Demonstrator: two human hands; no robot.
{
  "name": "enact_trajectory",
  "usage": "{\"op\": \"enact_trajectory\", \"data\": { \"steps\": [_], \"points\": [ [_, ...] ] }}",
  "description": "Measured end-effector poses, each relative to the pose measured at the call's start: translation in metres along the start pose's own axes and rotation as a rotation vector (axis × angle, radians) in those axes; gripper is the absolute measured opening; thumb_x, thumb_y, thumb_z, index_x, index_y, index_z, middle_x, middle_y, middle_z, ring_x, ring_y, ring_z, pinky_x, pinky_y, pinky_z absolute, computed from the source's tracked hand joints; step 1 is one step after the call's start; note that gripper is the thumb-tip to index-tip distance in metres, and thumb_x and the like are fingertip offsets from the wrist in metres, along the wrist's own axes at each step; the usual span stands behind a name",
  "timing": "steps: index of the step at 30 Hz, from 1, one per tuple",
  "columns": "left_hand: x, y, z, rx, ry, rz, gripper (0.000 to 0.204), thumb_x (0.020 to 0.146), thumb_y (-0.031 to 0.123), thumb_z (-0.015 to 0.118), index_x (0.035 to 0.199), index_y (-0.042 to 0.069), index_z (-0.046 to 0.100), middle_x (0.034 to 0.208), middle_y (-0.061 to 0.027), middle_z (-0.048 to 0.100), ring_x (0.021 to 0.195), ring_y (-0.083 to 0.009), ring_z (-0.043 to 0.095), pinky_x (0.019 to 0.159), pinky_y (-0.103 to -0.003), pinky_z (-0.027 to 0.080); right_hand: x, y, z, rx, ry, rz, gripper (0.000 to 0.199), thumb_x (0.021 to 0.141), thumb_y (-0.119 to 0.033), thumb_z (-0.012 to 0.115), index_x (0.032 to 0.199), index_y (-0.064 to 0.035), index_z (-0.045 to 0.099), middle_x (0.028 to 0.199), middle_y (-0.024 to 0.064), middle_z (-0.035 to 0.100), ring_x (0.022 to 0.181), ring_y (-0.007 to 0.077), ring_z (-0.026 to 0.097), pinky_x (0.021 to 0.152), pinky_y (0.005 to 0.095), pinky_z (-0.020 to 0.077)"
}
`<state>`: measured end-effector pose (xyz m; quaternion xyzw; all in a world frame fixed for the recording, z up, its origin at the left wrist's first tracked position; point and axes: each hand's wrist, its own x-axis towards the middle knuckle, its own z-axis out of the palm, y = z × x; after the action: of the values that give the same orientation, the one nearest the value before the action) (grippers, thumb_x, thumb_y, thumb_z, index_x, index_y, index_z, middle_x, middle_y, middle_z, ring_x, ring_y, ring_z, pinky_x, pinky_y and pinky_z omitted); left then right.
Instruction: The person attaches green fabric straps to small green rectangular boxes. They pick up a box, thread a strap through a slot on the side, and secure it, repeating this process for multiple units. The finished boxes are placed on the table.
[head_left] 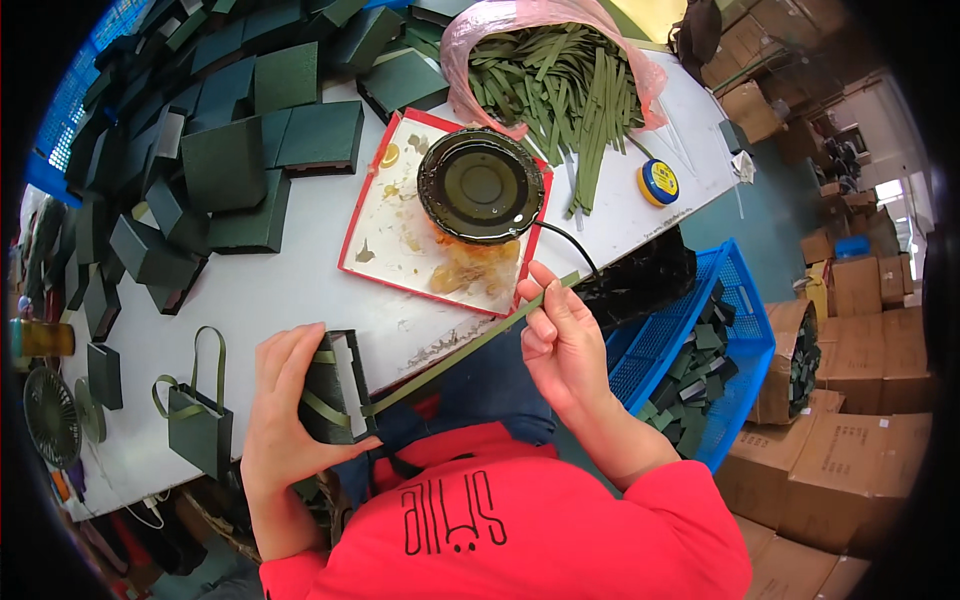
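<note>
My left hand (272, 425) grips a small dark green box (322, 382) by its sides, just over the table's near edge. A green ribbon lies across the box's side, and a long green ribbon (450, 360) runs from its edge up to the right. Between thumb and fingers, my right hand (562, 345) pinches that ribbon near its far end and holds it taut. Left of my left hand stands a small green box (200, 435) with two ribbon loops like handles. Beyond my hands, a round black pot (480, 185) holds dark, shiny liquid.
Under the pot lies a stained, red-rimmed white tray (370, 255). A pink plastic bag (460, 50) spills green ribbon strips. Green boxes (225, 165) heap at the far left; a blue-yellow round tin (658, 182) sits right. A blue crate (735, 300) and cartons (825, 465) stand beside the table.
</note>
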<state>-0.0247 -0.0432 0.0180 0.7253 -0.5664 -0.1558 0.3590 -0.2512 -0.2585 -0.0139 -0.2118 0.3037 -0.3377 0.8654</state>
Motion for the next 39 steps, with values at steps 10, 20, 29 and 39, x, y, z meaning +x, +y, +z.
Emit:
{"op": "enact_trajectory", "data": {
  "steps": [10,20,29,39],
  "points": [
    [0.004,0.004,-0.002,0.040,-0.010,0.012,0.109,0.048,0.026,0.098,0.143,0.001,0.050,0.136,-0.0170,0.054,0.123,-0.0395,0.049,0.105,-0.048,0.044,0.018,-0.013,-0.006,-0.189,-0.123,-0.078,0.023,0.104,-0.018,0.062,0.121,-0.0031,0.064,0.090,0.0089,0.071,0.059,0.0096,0.059,0.054,0.0219,0.0475],
    [0.026,0.019,0.015,-0.017,-0.073,0.120,0.109,0.050,0.033,0.098,0.143,0.000,0.051,0.137,-0.0174,0.054,0.126,-0.0398,0.049,0.106,-0.049,0.043,0.044,-0.052,0.010,-0.618,-0.125,-0.030,0.022,0.101,-0.020,0.067,0.106,0.0014,0.064,0.080,0.0062,0.069,0.056,0.0097,0.060,0.052,0.0233,0.0497],
    [0.029,0.022,0.018,-0.028,-0.088,0.149,0.109,0.049,0.033,0.098,0.142,-0.001,0.051,0.138,-0.0162,0.054,0.126,-0.0397,0.048,0.106,-0.049,0.043,0.058,-0.052,0.011,-0.770,-0.135,-0.021,0.022,0.100,-0.022,0.068,0.097,-0.0005,0.066,0.072,0.0012,0.064,0.050,0.0050,0.051,0.046,0.0197,0.0381],
    [0.029,0.021,0.017,-0.027,-0.092,0.137,0.108,0.050,0.032,0.097,0.142,-0.001,0.051,0.138,-0.0164,0.054,0.125,-0.0399,0.048,0.106,-0.049,0.043,0.064,-0.051,0.010,-0.702,-0.117,0.029,0.020,0.099,-0.021,0.069,0.091,-0.0026,0.065,0.069,0.0009,0.062,0.048,0.0055,0.048,0.045,0.0202,0.0346]
  ]
}}
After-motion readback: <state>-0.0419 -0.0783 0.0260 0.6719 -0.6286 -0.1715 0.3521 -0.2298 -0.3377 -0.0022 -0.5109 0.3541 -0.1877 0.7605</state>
